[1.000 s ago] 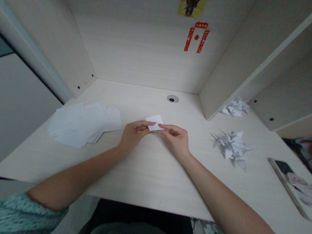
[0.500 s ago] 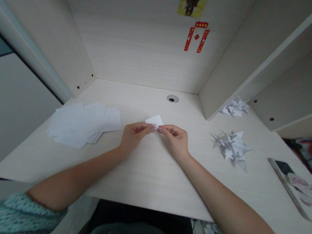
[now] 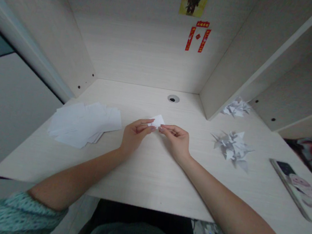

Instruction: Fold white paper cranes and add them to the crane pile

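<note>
A small piece of white paper (image 3: 158, 120) is held between my two hands over the middle of the desk. My left hand (image 3: 136, 133) pinches its left side, with the index finger lying along the paper and the thumb below. On the other side, my right hand (image 3: 176, 137) grips the near right edge between thumb and fingers. The fingertips hide part of the paper, so its folds are hard to make out. Left of my left hand lies a spread pile of white paper sheets (image 3: 85, 122). To the right of my right hand sits a heap of folded white paper pieces (image 3: 234, 147).
Another heap of folded paper (image 3: 237, 107) lies by the upright divider (image 3: 219, 99) at the back right. A phone (image 3: 299, 189) rests near the desk's right edge. The back panel has a round cable hole (image 3: 173, 99) in front of it.
The index finger of my left hand has lifted and straightened away from its thumb, showing more of the paper. My right hand has barely moved.
</note>
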`<state>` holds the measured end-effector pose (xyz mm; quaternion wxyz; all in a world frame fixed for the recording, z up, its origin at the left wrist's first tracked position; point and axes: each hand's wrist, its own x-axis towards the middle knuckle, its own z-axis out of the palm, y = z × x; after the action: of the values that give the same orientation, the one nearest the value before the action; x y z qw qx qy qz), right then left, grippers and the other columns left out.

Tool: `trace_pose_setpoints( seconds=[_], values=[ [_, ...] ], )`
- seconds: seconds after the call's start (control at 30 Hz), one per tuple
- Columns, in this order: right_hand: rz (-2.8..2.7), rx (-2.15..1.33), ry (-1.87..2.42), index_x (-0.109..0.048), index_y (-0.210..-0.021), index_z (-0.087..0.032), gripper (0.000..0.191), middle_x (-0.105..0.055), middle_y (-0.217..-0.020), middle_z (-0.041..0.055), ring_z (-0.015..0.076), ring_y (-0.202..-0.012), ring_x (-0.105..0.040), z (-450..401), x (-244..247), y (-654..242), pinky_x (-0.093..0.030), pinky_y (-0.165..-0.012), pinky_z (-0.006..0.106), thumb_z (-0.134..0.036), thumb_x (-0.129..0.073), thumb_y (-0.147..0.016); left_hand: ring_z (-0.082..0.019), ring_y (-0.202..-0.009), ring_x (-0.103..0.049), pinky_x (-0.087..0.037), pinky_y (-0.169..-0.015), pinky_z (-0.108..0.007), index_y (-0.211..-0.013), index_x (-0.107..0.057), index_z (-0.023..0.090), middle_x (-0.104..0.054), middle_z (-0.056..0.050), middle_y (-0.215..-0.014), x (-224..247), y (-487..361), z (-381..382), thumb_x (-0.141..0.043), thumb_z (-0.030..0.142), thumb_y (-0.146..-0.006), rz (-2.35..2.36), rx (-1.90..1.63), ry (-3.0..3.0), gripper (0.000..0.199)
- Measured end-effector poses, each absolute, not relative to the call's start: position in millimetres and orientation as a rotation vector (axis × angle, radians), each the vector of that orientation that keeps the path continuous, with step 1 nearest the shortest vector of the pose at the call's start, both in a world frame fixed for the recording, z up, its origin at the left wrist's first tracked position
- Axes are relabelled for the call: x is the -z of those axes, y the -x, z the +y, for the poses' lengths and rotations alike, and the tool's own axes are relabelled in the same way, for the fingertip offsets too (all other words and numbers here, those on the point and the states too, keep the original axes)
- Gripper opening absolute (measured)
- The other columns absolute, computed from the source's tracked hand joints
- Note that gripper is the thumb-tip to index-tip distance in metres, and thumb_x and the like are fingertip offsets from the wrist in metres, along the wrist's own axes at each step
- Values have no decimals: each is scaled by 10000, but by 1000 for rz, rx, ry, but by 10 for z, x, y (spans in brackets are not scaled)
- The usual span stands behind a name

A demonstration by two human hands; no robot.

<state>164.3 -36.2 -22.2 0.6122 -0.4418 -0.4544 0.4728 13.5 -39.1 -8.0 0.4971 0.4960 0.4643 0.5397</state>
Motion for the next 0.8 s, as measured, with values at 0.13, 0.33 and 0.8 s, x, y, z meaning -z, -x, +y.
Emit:
trace_pose_setpoints(
  seconds=[0.13, 0.33, 0.8],
  values=[
    [-1015, -1128, 1003, -738, -729, -201, 176, -743, -714, 34, 160, -641, -676, -359, 222, -1637, -546, -694, 322, -319, -788, -608, -172, -800, -688, -527, -816, -310, -1041, -678, 168, -747, -42, -825, 99, -137, -392, -756, 363, -665, 1112, -1305, -1203, 431],
    [-986, -1180, 995, -728, -730, -192, 205, -742, -720, 37, 162, -646, -677, -354, 254, -1629, -546, -693, 322, -338, -793, -601, -186, -814, -702, -535, -829, -318, -1018, -678, 158, -749, -56, -843, 106, -131, -385, -749, 359, -678, 1081, -1306, -1161, 401],
    [-1004, -1209, 943, -619, -826, -199, 307, -704, -619, -11, 142, -586, -655, -308, 332, -1640, -505, -646, 279, -365, -777, -622, -181, -622, -703, -531, -595, -240, -755, -400, 215, -659, 56, -547, 98, -157, -346, -774, 369, -619, 1129, -1331, -1079, 427]
  ],
)
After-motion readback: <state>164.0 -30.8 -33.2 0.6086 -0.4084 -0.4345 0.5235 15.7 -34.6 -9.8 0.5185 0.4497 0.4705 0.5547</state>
